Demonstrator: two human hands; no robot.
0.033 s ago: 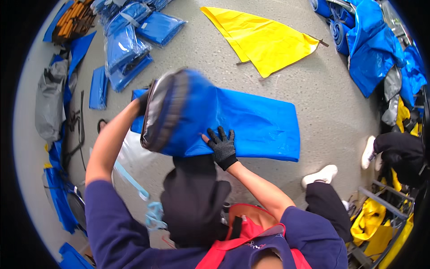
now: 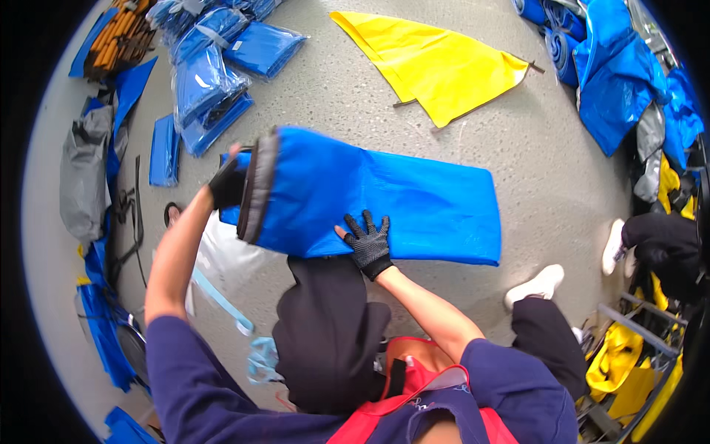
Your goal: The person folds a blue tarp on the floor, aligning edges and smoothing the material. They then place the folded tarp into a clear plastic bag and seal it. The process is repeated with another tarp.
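Note:
A long blue tarpaulin piece (image 2: 444, 207), smooth and folded flat at its right end, lies across the floor in front of me. Its left end is lifted and bears a grey and dark brown edge band (image 2: 259, 185). My left hand (image 2: 230, 185), in a black glove with bare fingertips, grips that banded end; most of its fingers are hidden. My right hand (image 2: 368, 243), in a dotted black glove, presses flat on the lower middle of the tarpaulin, fingers spread.
A yellow sheet (image 2: 436, 66) lies on the far floor. Plastic-wrapped blue packets (image 2: 203, 85) are heaped at far left. Blue rolls and tarpaulins (image 2: 617, 81) stand at right. Another person's white shoe (image 2: 612, 248) is at right; clear plastic film (image 2: 225, 248) lies near my left arm.
The banded left end has come down and looks flatter, its dark inner side now mostly out of sight. My left hand has shifted slightly lower; my right hand stays pressed in place.

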